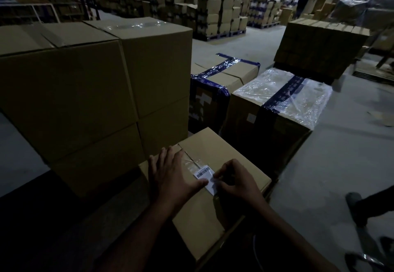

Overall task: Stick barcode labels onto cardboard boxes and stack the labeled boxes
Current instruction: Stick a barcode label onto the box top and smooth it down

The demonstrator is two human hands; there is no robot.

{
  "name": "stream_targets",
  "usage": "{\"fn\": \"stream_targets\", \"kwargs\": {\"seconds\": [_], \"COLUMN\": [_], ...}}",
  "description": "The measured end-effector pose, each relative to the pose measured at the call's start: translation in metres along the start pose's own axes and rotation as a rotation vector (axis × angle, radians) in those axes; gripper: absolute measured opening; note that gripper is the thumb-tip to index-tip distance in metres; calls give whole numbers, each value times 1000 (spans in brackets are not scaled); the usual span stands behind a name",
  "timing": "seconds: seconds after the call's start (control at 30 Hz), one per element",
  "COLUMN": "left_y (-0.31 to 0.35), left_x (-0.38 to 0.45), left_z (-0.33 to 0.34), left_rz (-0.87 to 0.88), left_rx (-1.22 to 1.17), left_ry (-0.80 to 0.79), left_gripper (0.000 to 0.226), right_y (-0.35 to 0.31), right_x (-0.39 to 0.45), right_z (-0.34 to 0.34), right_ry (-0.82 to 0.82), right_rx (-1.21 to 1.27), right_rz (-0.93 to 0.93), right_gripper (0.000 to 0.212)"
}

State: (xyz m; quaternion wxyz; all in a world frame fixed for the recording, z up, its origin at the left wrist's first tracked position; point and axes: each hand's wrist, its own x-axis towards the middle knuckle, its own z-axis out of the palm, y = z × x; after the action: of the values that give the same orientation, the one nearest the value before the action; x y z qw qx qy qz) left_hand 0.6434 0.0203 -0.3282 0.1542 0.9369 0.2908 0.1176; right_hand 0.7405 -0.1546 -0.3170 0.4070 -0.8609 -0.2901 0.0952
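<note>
Barcode label (pixel 206 178) sits on top of the low cardboard box (pixel 226 150) in front, over the clear-taped centre seam. Left hand (pixel 170 178) lies flat on the box top, fingers straight and spread, thumb tip on the label's near-left edge. Right hand (pixel 234 181) has fingers curled, pinching the label's right edge. Tall stack of plain boxes (pixel 89 92) stands hard against the box's left side. Behind it: blue-taped box (pixel 221 80) and film-wrapped box (pixel 283 99), close together. Bare concrete floor (pixel 332 165) opens to the right; someone's leg and shoe (pixel 360 205) at that edge. Dim light.
</note>
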Motion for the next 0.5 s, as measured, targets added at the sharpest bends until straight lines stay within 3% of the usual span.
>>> {"fn": "stream_targets", "kwargs": {"seconds": [0.27, 0.43, 0.5], "left_y": [0, -5, -6], "left_x": [8, 18, 15], "left_z": [-6, -12, -14], "left_rz": [-40, -50, -51], "left_rx": [21, 93, 83], "left_ry": [-83, -158, -136], "left_gripper": [138, 151, 150], "right_y": [-4, -4, -9], "right_x": [-12, -44, -47], "right_z": [0, 28, 36], "right_ry": [48, 348, 394], "right_rx": [74, -29, -105], "right_rz": [62, 53, 33], "right_gripper": [35, 35, 33]}}
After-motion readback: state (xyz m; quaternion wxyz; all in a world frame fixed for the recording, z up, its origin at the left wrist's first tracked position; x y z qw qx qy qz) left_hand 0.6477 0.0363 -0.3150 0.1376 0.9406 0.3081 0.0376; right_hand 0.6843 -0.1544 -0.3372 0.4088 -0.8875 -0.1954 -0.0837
